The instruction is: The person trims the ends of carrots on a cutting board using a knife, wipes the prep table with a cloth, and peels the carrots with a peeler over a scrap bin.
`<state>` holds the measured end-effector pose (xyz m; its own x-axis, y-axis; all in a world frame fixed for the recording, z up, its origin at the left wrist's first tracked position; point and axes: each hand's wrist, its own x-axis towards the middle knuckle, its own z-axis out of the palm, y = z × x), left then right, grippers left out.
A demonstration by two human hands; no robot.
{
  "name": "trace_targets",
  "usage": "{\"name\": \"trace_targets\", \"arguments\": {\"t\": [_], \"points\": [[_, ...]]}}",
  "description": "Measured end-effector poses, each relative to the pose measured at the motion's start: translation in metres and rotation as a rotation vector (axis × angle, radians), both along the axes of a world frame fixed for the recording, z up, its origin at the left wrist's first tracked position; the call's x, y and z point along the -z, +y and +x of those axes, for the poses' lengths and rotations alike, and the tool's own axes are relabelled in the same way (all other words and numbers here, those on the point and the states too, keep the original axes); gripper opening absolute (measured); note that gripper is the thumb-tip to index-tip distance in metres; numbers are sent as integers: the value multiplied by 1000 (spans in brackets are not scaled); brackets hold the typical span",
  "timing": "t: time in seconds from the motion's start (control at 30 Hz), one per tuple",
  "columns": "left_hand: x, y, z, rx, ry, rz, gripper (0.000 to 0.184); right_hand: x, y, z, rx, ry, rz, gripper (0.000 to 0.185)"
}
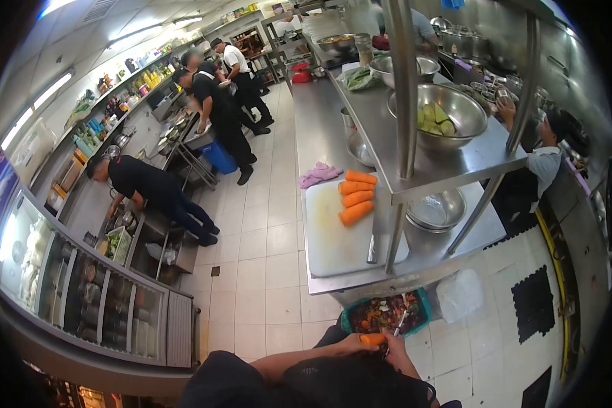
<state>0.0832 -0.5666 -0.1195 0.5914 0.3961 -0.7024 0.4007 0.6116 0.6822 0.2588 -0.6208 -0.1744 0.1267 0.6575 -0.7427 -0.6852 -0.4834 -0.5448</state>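
My left hand (350, 345) is closed around a carrot (372, 338), low in the view near my lap. Beside it, my right hand (396, 351) grips a slim metal peeler (402, 321) that points away from me; its fine shape is hard to make out. Both hands are just above the near edge of a green crate (425, 314) filled with peels and vegetable scraps (381, 313). Several bright orange carrots (356, 198) lie on a white cutting board (326, 231) ahead. Right of them a knife (372, 247) rests on the board.
The steel counter (319, 284) has a shelf above, bearing a bowl of cut green vegetables (449, 136). A purple cloth (319, 175) lies by the board. A clear plastic bag (460, 295) is on the floor beside the crate. Co-workers stand left (149, 183) and right (544, 160).
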Motion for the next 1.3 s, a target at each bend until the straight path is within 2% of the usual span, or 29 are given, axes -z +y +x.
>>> {"name": "trace_targets", "arguments": {"t": [0.1, 0.17, 0.23, 0.27, 0.3, 0.33, 0.37, 0.4, 0.43, 0.47, 0.53, 0.57, 0.6, 0.67, 0.77, 0.8, 0.87, 0.93, 0.97, 1.13, 1.2, 1.27, 1.3], "points": [[5, -6, 1, 8, 81, 44, 39, 2, -6, 1, 31, -36, 23, 26], [9, -8, 3, 60, 147, 69, 37, 2, -10, 6, -78, -62, -26, 28], [-7, -11, 7, -136, 143, 2, 34, 9, -12, 8, -123, -156, 119, 35], [4, -9, 3, -120, 191, 18, 34, -11, -11, 16, -254, -234, -58, 41], [-46, -2, 17, -68, 338, 94, 31, 1, -12, 19, -407, -434, -153, 56], [14, -7, 4, -138, 138, 126, 29, 46, -19, 13, -200, -725, 85, 67], [-7, -5, 9, -96, 219, 147, 28, 33, -21, 22, -141, -779, 125, 71], [-15, -2, 19, -224, 117, 50, 25, 36, -28, 35, -201, -1022, 254, 64], [-11, 1, 22, -185, 212, 36, 19, -3, -27, 43, -80, -920, 260, 57], [-15, 4, 27, -140, 285, 57, 16, -10, -30, 50, -141, -882, 193, 51], [-13, 3, 36, -216, 179, 83, 20, -39, -38, 58, -246, -845, 168, 43], [-19, 1, 38, -230, 162, 94, 26, -61, -39, 61, -387, -822, 74, 37], [-21, -5, 39, -235, 159, 89, 26, -67, -45, 52, -394, -825, 71, 37], [-28, -6, 50, -166, 272, 287, 29, -85, -49, 42, -368, -982, 209, 37], [-30, -2, 52, -140, 268, 283, 36, -96, -52, 35, -459, -1076, 170, 33], [-28, -6, 49, -126, 276, 272, 39, -96, -54, 32, -502, -1113, 175, 32], [-24, -5, 48, -187, 262, 227, 32, -98, -52, 31, -540, -1090, 177, 32], [-19, 1, 39, -92, 248, 74, 26, -101, -50, 27, -596, -1086, 273, 32], [-17, 1, 35, -100, 250, 74, 26, -101, -49, 25, -602, -1084, 279, 32], [-21, -5, 32, -268, 106, -106, 27, -81, -50, 29, -627, -1117, 351, 26], [-23, -6, 28, -224, 183, -39, 31, -50, -47, 42, -600, -1204, 277, 26], [-21, -10, 21, -182, 264, 25, 35, -16, -37, 55, -756, -1193, -46, 37], [-19, -9, 18, -163, 312, 53, 39, 5, -36, 57, -742, -1155, -92, 37]]}}
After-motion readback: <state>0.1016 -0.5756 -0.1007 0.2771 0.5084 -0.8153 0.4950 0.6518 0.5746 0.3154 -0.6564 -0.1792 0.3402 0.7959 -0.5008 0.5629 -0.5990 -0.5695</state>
